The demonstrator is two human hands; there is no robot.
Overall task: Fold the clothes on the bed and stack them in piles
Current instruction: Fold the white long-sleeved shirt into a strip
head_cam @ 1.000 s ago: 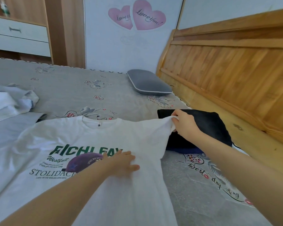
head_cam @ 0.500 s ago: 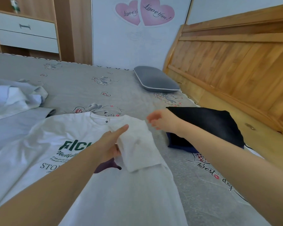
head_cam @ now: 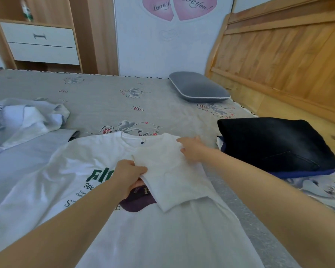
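A white T-shirt (head_cam: 147, 235) with green lettering and a purple print lies face up on the grey bed sheet (head_cam: 104, 101). Its right sleeve (head_cam: 170, 176) is folded inward over the chest. My left hand (head_cam: 129, 176) pinches the inner edge of that folded sleeve. My right hand (head_cam: 191, 149) rests with straight fingers on the shoulder fold near the collar. A pile of folded dark clothes (head_cam: 275, 146), black on top and navy beneath, sits to the right by the headboard.
A crumpled pale grey and white garment (head_cam: 25, 120) lies at the left, with another pale cloth (head_cam: 17, 161) spread under the T-shirt. A grey pillow (head_cam: 197, 88) lies at the bed's far side. The wooden headboard (head_cam: 288, 60) runs along the right.
The right sleeve has been folded in over the chest. My left hand moved from pressing the print to pinching the sleeve edge. My right hand let go and now lies on the shoulder fold.
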